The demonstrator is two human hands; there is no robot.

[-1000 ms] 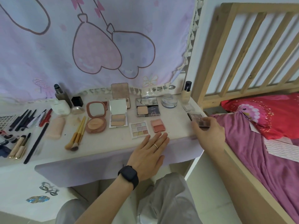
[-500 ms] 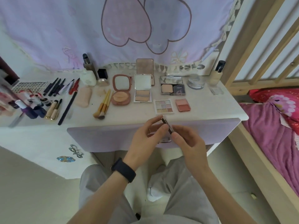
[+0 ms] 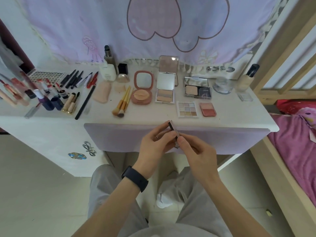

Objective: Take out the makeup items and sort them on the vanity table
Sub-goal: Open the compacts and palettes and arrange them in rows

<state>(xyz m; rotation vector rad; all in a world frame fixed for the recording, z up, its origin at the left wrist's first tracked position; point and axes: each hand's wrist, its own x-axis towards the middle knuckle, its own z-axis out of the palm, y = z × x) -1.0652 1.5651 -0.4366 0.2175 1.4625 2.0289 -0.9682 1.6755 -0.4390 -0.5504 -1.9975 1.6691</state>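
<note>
1. Lipsticks [image 3: 46, 93], pencils [image 3: 73, 79]: grouped at the left end of the vanity table [image 3: 153, 118]; sorted.
2. Brushes [image 3: 122, 105], round compact [image 3: 142, 98]: laid out at centre; sorted.
3. Left hand [image 3: 153, 147]: fingers curled, pinching the small palette [image 3: 173, 130], which is held off the table, just before its front edge.
4. Right hand [image 3: 196, 151]: thumb and fingers pinching the same palette's lower end; not yet placed.
5. Blush [image 3: 207, 109], jar [image 3: 222, 85]: right side; sorted. Task judged nearly complete.
</note>
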